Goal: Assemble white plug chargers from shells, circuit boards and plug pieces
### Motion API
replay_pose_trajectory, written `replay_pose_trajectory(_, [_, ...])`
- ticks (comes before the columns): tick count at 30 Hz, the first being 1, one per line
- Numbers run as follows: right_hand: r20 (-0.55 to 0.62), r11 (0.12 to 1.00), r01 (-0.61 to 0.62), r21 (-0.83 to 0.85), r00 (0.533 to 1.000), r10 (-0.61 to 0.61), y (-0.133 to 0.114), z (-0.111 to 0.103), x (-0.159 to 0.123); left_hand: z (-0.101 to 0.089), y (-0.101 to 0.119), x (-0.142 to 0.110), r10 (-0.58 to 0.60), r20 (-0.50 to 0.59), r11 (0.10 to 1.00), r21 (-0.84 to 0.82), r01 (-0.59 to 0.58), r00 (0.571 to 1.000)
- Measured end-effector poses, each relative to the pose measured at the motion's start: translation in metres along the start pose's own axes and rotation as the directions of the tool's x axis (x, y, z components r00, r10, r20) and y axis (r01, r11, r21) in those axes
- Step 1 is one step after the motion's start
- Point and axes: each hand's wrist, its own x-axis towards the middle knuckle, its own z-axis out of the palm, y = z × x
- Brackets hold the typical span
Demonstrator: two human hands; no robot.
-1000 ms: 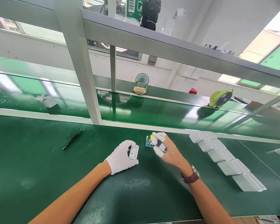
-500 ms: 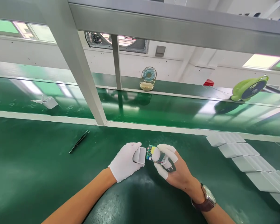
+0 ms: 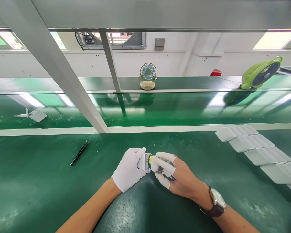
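My left hand (image 3: 131, 169), in a white glove, is closed around a small white plastic housing (image 3: 143, 161) whose open end faces right. My right hand (image 3: 174, 170), with white finger cots on several fingers, grips a green circuit board (image 3: 150, 160) that carries a yellow part and a white part. The board's left end sits at the mouth of the housing, seemingly just inside it. Beneath my right fingers a dark and white piece with thin wires shows in part; the fingers hide most of it.
Black tweezers (image 3: 80, 152) lie left on the green table (image 3: 38, 184). White housings (image 3: 254, 142) stand in a slanting row at right. Beyond the white ledge, a white part (image 3: 37, 115) rests on the belt. A small fan (image 3: 147, 76) and a green fan (image 3: 260, 72) stand behind.
My right hand has moved left, bringing the circuit board from beside the housing to its open end. My left hand keeps its hold. The camera view has tilted slightly.
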Motion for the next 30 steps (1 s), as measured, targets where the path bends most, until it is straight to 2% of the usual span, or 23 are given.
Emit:
replay_pose_trajectory(6, [-0.025,1.0,0.018,-0.011,1.0,-0.018,0.0,0.002,0.0,-0.004,0.006,0.002,-0.012,0.029,0.999,0.043,0.011,1.0])
replay_pose_trajectory(16, [0.005,1.0,0.017,-0.023,1.0,-0.017,0.0,0.005,-0.002,-0.016,0.018,0.012,0.037,0.076,0.999,-0.037,-0.034,0.996])
replay_pose_trajectory(26, [-0.023,0.998,0.051,-0.024,0.998,-0.052,0.003,0.009,-0.005,-0.009,0.009,0.005,0.043,0.025,0.993,-0.108,-0.04,0.999])
replay_pose_trajectory(30, [-0.028,0.998,0.051,-0.027,0.998,-0.052,0.003,0.009,-0.006,-0.009,0.007,0.004,0.088,0.006,0.993,-0.075,-0.087,0.996])
